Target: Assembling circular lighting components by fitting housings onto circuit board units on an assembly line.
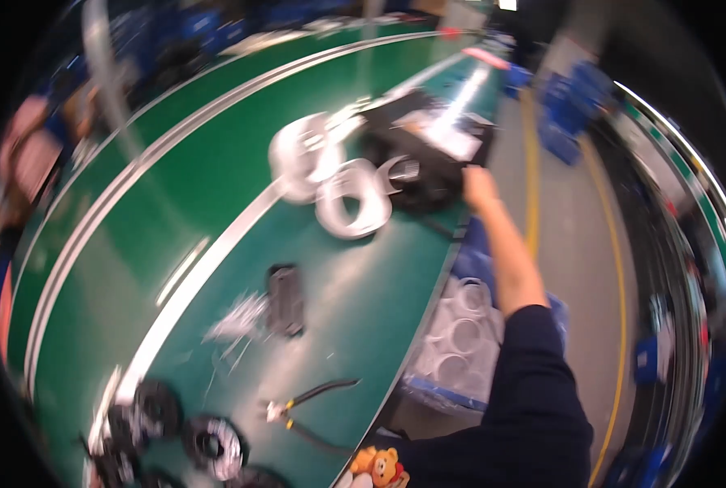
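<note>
My right hand (480, 189) reaches far out along the bench, at the right edge of a black tray (486, 150). Its fingers are smeared by motion and partly hidden, so their grip does not show. Papers (448, 134) lie on the tray, with dark round parts (428, 183) at its near side. Just left of these are a white ring-shaped part (353, 199) and another white, rounded piece (298, 159), both blurred. My left hand is out of view.
Pliers (275, 411) lie spread on the green bench, near a dark oblong block (285, 299) and white strands (241, 317). Several black reels (214, 446) sit at lower left. A bin of clear round parts (460, 342) stands below the bench's right edge. An orange plush bear (379, 466) shows at the bottom.
</note>
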Tool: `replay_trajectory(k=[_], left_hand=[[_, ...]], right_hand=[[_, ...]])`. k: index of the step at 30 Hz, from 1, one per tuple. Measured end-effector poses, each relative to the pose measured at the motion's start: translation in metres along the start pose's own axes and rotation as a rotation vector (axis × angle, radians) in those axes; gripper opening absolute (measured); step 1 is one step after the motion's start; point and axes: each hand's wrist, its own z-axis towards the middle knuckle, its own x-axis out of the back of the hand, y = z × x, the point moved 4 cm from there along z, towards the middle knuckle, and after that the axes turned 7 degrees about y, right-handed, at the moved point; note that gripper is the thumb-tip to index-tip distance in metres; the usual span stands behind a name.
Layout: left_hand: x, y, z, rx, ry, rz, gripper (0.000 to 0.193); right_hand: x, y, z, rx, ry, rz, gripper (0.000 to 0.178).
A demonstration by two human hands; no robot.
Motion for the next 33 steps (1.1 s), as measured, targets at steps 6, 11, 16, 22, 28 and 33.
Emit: replay_trajectory(k=[6, 11, 16, 22, 28, 33], left_hand=[[0.021, 0.02, -0.028, 0.064, 0.002, 0.065, 0.019], [0.025, 0.056, -0.019, -0.034, -0.01, 0.077, 0.027], [-0.047, 0.099, 0.013, -0.323, -0.148, -0.185, 0.029], [-0.152, 0.128, 0.027, -0.56, -0.274, -0.143, 0.034], [-0.194, 0.113, 0.026, -0.498, -0.319, -0.075, 0.04], [-0.22, 0.103, 0.022, -0.534, -0.3, -0.111, 0.034]], right_hand=[[-0.018, 0.06, -0.002, -0.106, 0.216, 0.043, 0.028], [-0.017, 0.046, 0.014, -0.133, 0.274, 0.138, 0.016], [0.025, 0.082, 0.022, -0.088, 0.564, 0.227, 0.017], [0.118, 0.103, 0.005, -0.355, 0.801, 0.246, 0.021], [0.195, 0.163, -0.018, -0.604, 0.942, 0.418, 0.017], [0.264, 0.17, -0.037, -0.592, 1.114, 0.379, 0.014]])
